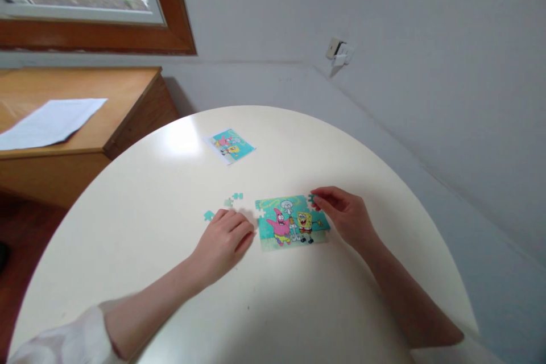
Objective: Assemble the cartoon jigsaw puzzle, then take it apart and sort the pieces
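Note:
A mostly assembled jigsaw puzzle [277, 232] with a pink, a grey-green and a yellow cartoon figure lies flat on the white table. My right hand [341, 210] pinches a teal puzzle piece [311, 199] at the puzzle's upper right corner, where a gap shows. At the left edge there is another small gap. My left hand [228, 236] rests just left of the puzzle, fingers curled down; whether anything is under them is hidden. Loose puzzle pieces lie beyond it: a teal one [238, 196], a paler one [228, 202] and another teal one [209, 215].
A printed picture card [232, 147] with the same figures lies farther back on the round white table [149, 210]. To the left stands a wooden desk [128, 82] with white paper [55, 119]. A wall socket with a plug [341, 52] is on the right wall.

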### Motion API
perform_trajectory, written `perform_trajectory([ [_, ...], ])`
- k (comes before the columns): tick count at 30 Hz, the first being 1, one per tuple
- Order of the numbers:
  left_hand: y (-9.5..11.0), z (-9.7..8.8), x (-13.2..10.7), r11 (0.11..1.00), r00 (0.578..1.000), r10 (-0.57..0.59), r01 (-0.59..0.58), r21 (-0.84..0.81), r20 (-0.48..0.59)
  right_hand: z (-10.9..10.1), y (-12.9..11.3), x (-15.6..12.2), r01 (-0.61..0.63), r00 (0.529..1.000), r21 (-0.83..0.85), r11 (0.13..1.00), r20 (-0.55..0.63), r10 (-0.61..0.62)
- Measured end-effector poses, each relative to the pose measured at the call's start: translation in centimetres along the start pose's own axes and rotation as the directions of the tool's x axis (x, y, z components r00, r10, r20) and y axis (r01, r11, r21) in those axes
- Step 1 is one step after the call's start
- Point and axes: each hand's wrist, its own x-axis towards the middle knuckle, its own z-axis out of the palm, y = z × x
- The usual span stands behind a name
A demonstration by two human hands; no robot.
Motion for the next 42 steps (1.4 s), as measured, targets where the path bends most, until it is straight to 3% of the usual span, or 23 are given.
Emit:
perform_trajectory([
  [4, 0.0, 0.1, 0.0, 1.0, 1.0, 0.001, -0.001, 0.002, 0.018, 3.2, -0.6, -1.9, 0.111, 0.986, -0.028, 0.993, 0.126, -0.106],
  [7, 0.1, 0.1, 0.0, 1.0, 1.0, 0.007, -0.007, -0.007, 0.018, 4.5, -0.2, -2.3, 0.155, 0.972, -0.071, 0.985, 0.19, -0.139],
  [10, 0.4, 0.1, 0.1, 1.0, 1.0, 0.001, 0.0, -0.026, 0.028, 4.8, 0.3, -2.1, 0.083, 0.975, -0.024, 0.996, 0.211, -0.076],
  [13, 1.4, -0.5, 0.2, 0.995, 0.992, -0.092, 0.096, -0.039, 0.09, 4.8, 0.7, -1.9, 0.003, 0.973, 0.059, 0.998, 0.232, -0.016],
  [16, 2.8, -1.7, 0.4, 0.958, 0.929, -0.234, 0.27, -0.093, 0.286, 4.7, 0.8, -1.9, -0.006, 0.971, 0.087, 0.996, 0.24, -0.015],
  [18, 3.5, -2.5, 0.5, 0.895, 0.828, -0.304, 0.417, -0.156, 0.471, 4.8, 1.0, -1.9, 0.013, 0.973, 0.082, 0.997, 0.23, -0.031],
  [21, 4.1, -3.1, 0.5, 0.697, 0.659, -0.348, 0.658, -0.286, 0.667, 4.8, 1.3, -1.9, 0.037, 0.974, 0.068, 0.997, 0.219, -0.051],
  [26, 3.9, -2.9, 0.5, 0.188, 0.492, -0.303, 0.871, -0.455, 0.816, 4.9, 1.4, -1.9, 0.06, 0.971, 0.06, 0.996, 0.228, -0.072],
  [30, 3.6, -3.3, 0.8, -0.252, 0.373, -0.267, 0.863, -0.438, 0.889, 4.9, 1.4, -1.8, 0.09, 0.97, 0.036, 0.995, 0.222, -0.095],
  [33, 3.6, -3.6, 0.9, -0.5, 0.323, -0.253, 0.763, -0.41, 0.912, 4.9, 1.5, -1.8, 0.102, 0.97, 0.017, 0.995, 0.219, -0.104],
  [37, 3.6, -3.6, 1.0, -0.681, 0.298, -0.265, 0.615, -0.397, 0.917, 4.9, 1.6, -1.8, 0.099, 0.969, 0.019, 0.995, 0.227, -0.1],
  [42, 3.4, -3.3, 1.3, -0.728, 0.231, -0.348, 0.544, -0.418, 0.908, 4.9, 1.4, -1.9, 0.109, 0.967, 0.013, 0.994, 0.23, -0.109],
])
